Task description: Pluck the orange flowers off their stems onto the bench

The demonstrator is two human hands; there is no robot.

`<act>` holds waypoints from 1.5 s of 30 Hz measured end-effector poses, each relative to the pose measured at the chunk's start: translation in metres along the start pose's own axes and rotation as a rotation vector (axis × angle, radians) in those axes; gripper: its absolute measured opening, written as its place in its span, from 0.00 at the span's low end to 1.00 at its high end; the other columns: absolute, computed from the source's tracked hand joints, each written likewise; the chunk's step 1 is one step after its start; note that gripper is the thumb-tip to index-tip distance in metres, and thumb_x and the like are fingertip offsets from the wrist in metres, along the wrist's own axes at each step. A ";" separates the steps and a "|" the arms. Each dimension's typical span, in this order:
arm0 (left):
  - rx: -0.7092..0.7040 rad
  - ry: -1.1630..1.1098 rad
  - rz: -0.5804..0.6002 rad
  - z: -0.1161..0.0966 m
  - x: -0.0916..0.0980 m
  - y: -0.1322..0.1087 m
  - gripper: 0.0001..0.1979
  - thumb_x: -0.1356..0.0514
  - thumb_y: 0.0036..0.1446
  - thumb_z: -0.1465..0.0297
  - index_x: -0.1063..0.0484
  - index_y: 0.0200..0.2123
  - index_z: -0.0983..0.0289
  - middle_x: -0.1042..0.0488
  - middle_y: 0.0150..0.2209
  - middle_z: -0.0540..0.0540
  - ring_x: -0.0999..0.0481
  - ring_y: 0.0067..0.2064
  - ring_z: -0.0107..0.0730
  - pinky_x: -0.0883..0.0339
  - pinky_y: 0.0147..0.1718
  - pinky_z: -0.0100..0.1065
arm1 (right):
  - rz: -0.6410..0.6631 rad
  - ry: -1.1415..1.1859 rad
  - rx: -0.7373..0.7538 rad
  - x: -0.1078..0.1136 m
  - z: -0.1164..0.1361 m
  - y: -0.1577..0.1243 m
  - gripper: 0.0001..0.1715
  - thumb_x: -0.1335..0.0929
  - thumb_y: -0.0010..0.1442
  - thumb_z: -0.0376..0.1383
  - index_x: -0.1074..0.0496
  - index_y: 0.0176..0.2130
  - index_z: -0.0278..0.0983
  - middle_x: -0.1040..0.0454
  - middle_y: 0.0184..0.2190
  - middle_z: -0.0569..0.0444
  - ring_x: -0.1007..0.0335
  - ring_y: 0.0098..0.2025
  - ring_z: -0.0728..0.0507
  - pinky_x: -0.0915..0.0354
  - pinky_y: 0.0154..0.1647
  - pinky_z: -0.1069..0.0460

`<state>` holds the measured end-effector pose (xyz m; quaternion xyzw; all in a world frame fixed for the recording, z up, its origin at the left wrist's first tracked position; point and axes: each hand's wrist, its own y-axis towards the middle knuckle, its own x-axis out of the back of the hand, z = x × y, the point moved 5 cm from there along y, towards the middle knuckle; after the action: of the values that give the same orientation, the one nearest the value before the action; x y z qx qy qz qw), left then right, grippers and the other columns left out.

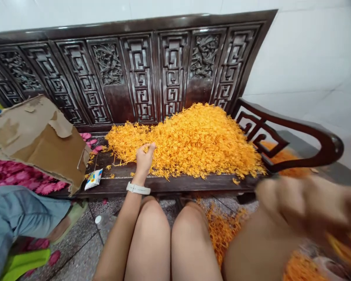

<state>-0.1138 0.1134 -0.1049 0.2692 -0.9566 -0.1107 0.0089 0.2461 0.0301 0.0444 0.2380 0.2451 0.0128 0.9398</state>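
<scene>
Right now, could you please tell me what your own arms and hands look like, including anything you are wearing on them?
Both arms are bare, with no sleeves or gloves in view. The left hand has a white wristband around its wrist. The right hand is too blurred to show any markings or jewellery.

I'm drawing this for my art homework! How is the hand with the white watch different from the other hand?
The left hand looks sharp, but the right hand is a blur. The left hand pinches at the orange flower heap on the wooden bench, while the right hand is up over the right thigh. The left wrist wears a white watch; no watch shows on the right hand. Both hands are bare.
</scene>
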 end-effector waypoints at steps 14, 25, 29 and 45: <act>-0.602 0.651 0.090 -0.062 -0.003 -0.027 0.12 0.38 0.69 0.64 0.16 0.39 0.61 0.14 0.42 0.59 0.15 0.41 0.44 0.27 0.43 0.39 | 0.181 -0.558 -0.180 -0.019 -0.164 0.027 0.33 0.34 0.67 0.65 0.28 0.51 0.42 0.23 0.32 0.52 0.29 0.30 0.45 0.35 0.31 0.50; -0.260 0.676 0.038 -0.043 -0.002 -0.014 0.17 0.37 0.67 0.57 0.17 0.32 0.61 0.18 0.31 0.56 0.20 0.38 0.44 0.30 0.45 0.39 | 0.458 -0.886 0.086 -0.057 -0.116 0.012 0.25 0.33 0.75 0.46 0.37 0.27 0.39 0.37 0.22 0.59 0.40 0.25 0.49 0.45 0.31 0.50; -0.097 0.689 -0.108 -0.024 0.011 -0.001 0.14 0.38 0.65 0.60 0.17 0.31 0.61 0.17 0.39 0.62 0.20 0.51 0.54 0.32 0.59 0.49 | 0.606 -0.865 0.277 -0.084 -0.055 -0.013 0.19 0.33 0.74 0.38 0.32 0.30 0.39 0.35 0.23 0.57 0.40 0.25 0.49 0.45 0.29 0.50; -0.213 0.490 -0.035 -0.050 -0.005 -0.022 0.08 0.28 0.59 0.62 0.15 0.37 0.60 0.16 0.45 0.61 0.19 0.55 0.50 0.30 0.62 0.46 | 0.522 -1.098 0.053 -0.066 -0.087 0.005 0.26 0.32 0.71 0.58 0.25 0.50 0.39 0.32 0.22 0.59 0.38 0.25 0.46 0.44 0.32 0.49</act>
<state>-0.0939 0.0873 -0.0605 0.3018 -0.9041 -0.1424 0.2668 0.1478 0.0637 0.0099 0.2855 -0.3415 0.1123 0.8884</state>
